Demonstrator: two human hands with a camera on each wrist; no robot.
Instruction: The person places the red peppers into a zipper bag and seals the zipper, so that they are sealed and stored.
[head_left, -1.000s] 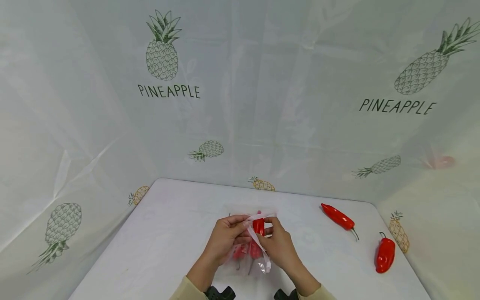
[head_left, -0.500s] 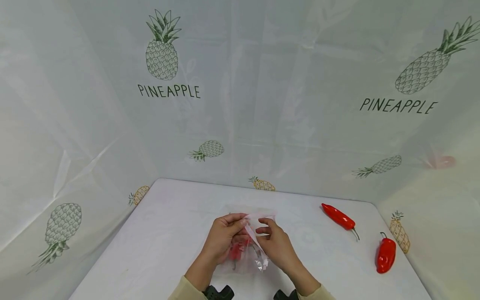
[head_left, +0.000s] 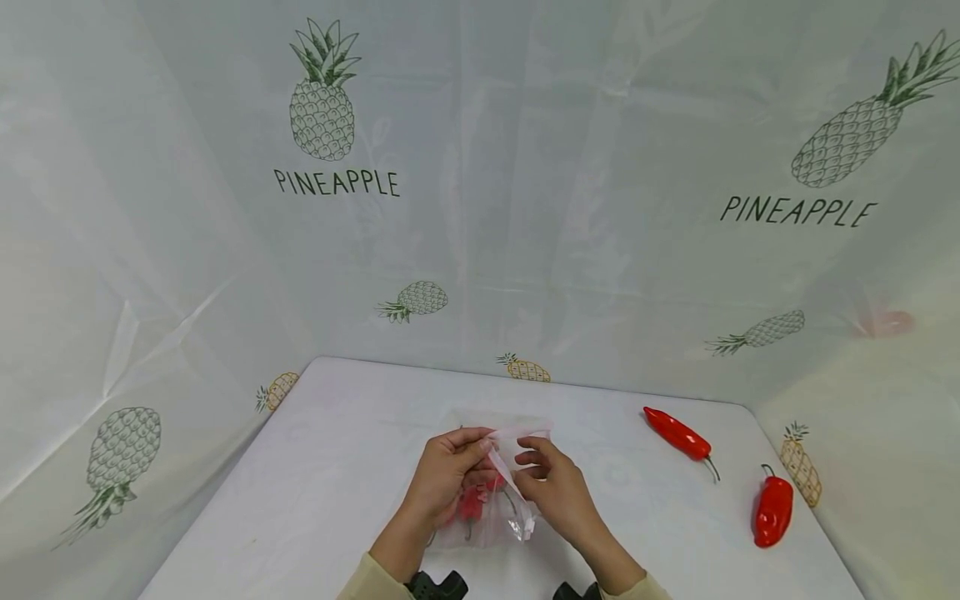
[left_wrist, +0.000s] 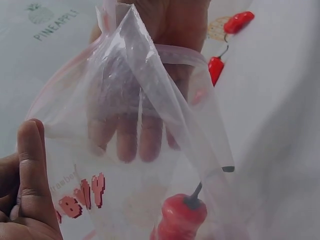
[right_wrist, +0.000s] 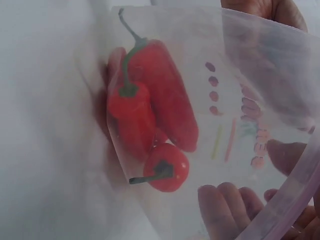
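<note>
Between my hands stands a clear plastic zip bag with a pinkish rim and red lettering. My left hand pinches one side of its mouth. My right hand holds the opposite side of the rim, its fingers bent in the head view and reaching down behind plastic in the left wrist view. Through the bag's wall in the right wrist view I see a long red pepper, a shorter red pepper and a rounder one, all with green stems. Plastic partly veils the right fingers.
A long red pepper and a stubbier red pepper lie on the right of the white table. A pale curtain printed with pineapples rises behind the table and along its sides.
A red pepper at the bag's mouth beside my right hand has dropped into the bag. The right fingers have loosened off it and stay at the rim; the left hand has barely moved.
</note>
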